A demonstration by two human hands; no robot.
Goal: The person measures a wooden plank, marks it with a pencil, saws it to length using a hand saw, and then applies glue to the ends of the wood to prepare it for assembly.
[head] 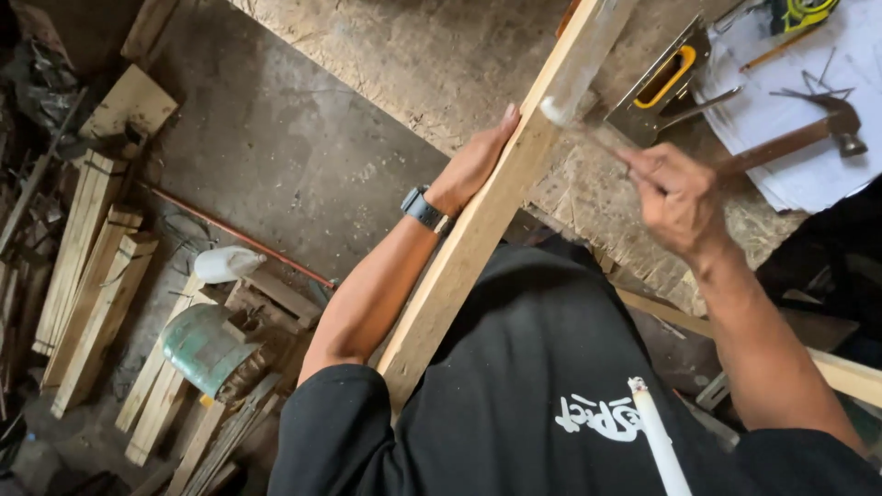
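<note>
Long pale wooden plank [478, 230]: laid slantwise from the counter [432, 64] down against the person's black shirt, upper end running out of view at the top. Left hand [478, 161]: flat along the plank's left edge, fingers closed around it, dark watch [423, 209] at the wrist. Right hand [675, 197]: closed on the handle of a small brush [574, 119], whose white-coated tip touches the plank's upper face, where a whitish smear shows. Counter: rough chipboard, ragged front edge. On it, right of the plank: metal tool with yellow handle [663, 81], hammer [808, 133] with wooden shaft lying on white paper sheets [808, 83], several nails nearby. Floor [276, 156], left: bundles of wooden slats [87, 276], green can [204, 347], white bottle [225, 264], thin reddish rod [239, 237].
</note>
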